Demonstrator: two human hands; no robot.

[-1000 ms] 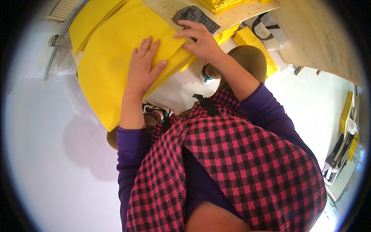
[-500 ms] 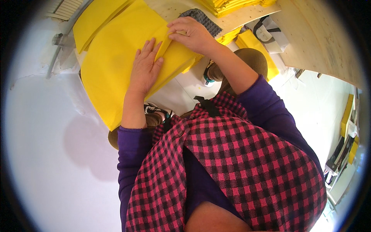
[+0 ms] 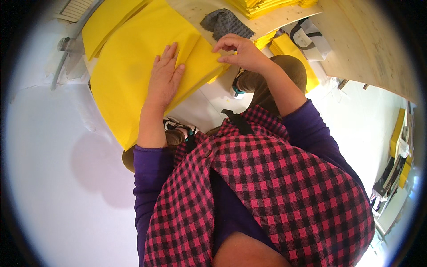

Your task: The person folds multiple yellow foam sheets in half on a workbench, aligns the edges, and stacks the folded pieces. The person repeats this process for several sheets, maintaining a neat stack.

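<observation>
Smooth yellow fabric-like sheets [image 3: 129, 73] lay stacked on the pale wooden table [image 3: 275, 21]. Left hand [image 3: 165, 81] pressed flat, fingers extended; right hand [image 3: 242, 53] loosely parted, empty, beside right edge. Crease present, unflattened.

A pale surface [image 3: 49, 155], wall or floor unclear, fills the left, bearing a soft shadow [image 3: 102, 171]. A pipe [image 3: 61, 66] runs at upper left, near a slatted panel [image 3: 76, 8]. A wooden desk [image 3: 191, 10] spans the top; a wooden board [image 3: 369, 44] stands upper right. Pale floor [image 3: 344, 120] gleams brightly at right.
</observation>
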